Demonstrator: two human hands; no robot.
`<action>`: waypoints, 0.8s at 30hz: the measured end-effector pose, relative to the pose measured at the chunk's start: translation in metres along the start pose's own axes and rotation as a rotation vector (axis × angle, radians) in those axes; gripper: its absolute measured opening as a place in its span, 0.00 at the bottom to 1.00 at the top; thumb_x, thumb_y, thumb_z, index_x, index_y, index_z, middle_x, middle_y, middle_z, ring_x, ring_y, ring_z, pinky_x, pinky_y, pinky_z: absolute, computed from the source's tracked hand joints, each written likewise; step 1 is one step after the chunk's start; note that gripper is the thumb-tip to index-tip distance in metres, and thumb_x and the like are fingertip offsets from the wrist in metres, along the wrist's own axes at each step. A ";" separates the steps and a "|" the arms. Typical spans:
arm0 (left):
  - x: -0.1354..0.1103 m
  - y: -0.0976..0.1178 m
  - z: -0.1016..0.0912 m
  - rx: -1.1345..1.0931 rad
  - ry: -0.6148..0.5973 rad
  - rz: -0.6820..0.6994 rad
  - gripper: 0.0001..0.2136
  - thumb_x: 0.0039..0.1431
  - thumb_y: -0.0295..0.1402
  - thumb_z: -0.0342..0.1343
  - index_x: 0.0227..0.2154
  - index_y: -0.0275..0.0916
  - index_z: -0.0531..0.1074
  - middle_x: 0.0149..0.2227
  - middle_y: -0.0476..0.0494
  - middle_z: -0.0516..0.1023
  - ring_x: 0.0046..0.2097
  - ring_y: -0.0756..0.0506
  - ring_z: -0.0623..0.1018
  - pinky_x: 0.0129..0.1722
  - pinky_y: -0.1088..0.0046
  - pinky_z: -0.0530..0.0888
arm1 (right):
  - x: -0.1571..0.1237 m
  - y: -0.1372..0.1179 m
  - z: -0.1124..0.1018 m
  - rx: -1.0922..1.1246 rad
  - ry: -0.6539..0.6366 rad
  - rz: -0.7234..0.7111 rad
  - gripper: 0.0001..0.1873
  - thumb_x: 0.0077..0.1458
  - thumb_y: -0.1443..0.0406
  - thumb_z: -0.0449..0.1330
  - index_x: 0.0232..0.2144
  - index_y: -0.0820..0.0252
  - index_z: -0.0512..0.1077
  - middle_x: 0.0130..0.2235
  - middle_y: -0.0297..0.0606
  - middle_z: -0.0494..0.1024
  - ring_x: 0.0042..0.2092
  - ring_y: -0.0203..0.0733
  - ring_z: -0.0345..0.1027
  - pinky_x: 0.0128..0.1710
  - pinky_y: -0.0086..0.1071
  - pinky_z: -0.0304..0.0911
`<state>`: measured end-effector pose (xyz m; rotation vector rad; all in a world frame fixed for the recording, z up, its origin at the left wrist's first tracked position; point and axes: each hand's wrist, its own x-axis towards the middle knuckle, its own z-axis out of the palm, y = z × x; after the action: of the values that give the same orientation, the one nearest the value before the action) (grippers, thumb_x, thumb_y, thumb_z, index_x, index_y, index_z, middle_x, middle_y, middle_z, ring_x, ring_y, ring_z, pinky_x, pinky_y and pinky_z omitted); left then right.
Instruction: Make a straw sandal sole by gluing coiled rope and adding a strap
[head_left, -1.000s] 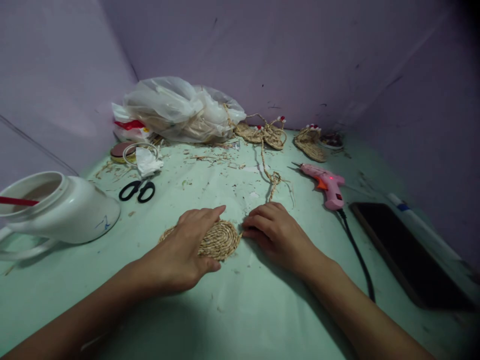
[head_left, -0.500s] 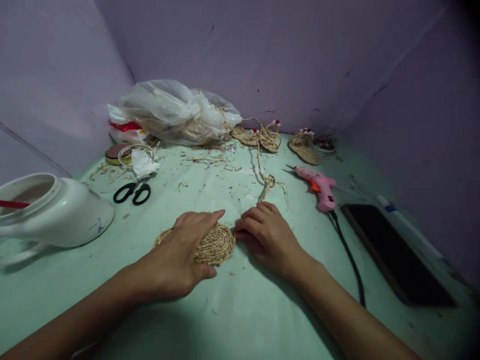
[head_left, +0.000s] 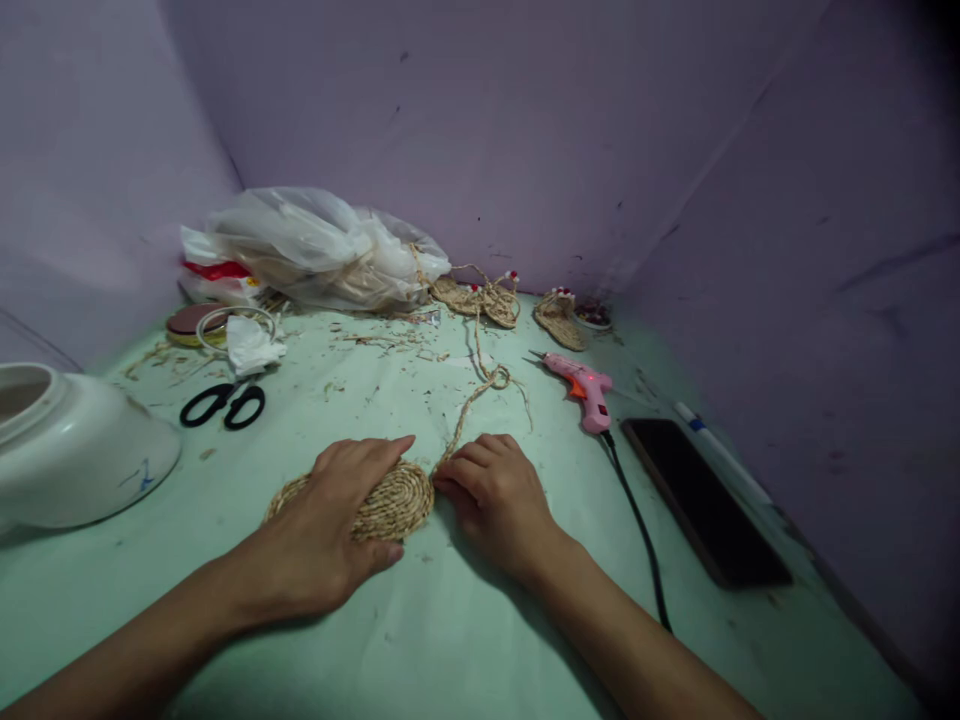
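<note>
An oval sole of coiled, braided straw (head_left: 401, 500) lies flat on the green tabletop. My left hand (head_left: 337, 530) spans it from above, thumb along the near edge and fingers over the far side, holding it down and hiding its middle. At the sole's right end my right hand (head_left: 491, 490) is closed, its fingers pinching the braided straw cord (head_left: 466, 405) where it meets the coil. From there the cord runs away from me to a loose loop or knot, then on toward the back. My right fingertips are partly hidden.
To the right lie a pink glue gun (head_left: 581, 385) with its light on, a phone (head_left: 701, 500) and a marker (head_left: 724, 455). Black-handled scissors (head_left: 244, 408) and a white pot (head_left: 97, 450) are left. Small straw slippers (head_left: 559, 322) and a plastic bag (head_left: 322, 250) sit at the back.
The whole view has shifted, so most things appear further left and slightly lower. Both hands keep nearly the same place at the sole, and more of the cord shows beyond my right hand.
</note>
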<state>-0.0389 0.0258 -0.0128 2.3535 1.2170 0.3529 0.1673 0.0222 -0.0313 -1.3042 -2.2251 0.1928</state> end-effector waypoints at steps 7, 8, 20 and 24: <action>0.000 0.005 -0.006 0.008 -0.023 0.019 0.35 0.48 0.32 0.54 0.61 0.40 0.50 0.56 0.38 0.64 0.57 0.37 0.61 0.56 0.52 0.60 | -0.005 -0.006 -0.008 0.137 -0.104 0.068 0.13 0.51 0.75 0.55 0.36 0.58 0.76 0.33 0.40 0.77 0.37 0.44 0.66 0.37 0.38 0.59; 0.000 0.006 -0.006 0.001 -0.022 0.028 0.35 0.48 0.32 0.54 0.61 0.39 0.50 0.56 0.38 0.64 0.57 0.37 0.62 0.57 0.53 0.60 | -0.006 -0.005 -0.009 0.162 -0.112 0.077 0.14 0.51 0.75 0.55 0.37 0.58 0.76 0.34 0.40 0.76 0.38 0.44 0.66 0.38 0.39 0.59; 0.000 0.005 -0.005 -0.021 -0.015 0.042 0.34 0.49 0.30 0.55 0.60 0.37 0.51 0.55 0.37 0.65 0.57 0.39 0.62 0.57 0.53 0.59 | -0.010 -0.006 -0.004 0.196 -0.103 0.102 0.09 0.52 0.66 0.62 0.38 0.59 0.74 0.36 0.41 0.76 0.39 0.45 0.67 0.40 0.42 0.59; -0.001 0.004 -0.003 -0.006 -0.016 0.037 0.34 0.50 0.31 0.55 0.60 0.37 0.51 0.56 0.37 0.64 0.57 0.39 0.62 0.58 0.54 0.58 | -0.010 -0.013 -0.002 0.120 -0.098 0.138 0.12 0.50 0.63 0.65 0.38 0.61 0.74 0.35 0.42 0.76 0.39 0.47 0.66 0.39 0.42 0.59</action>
<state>-0.0380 0.0239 -0.0087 2.3724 1.1645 0.3490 0.1622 0.0070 -0.0283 -1.4099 -2.1676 0.4438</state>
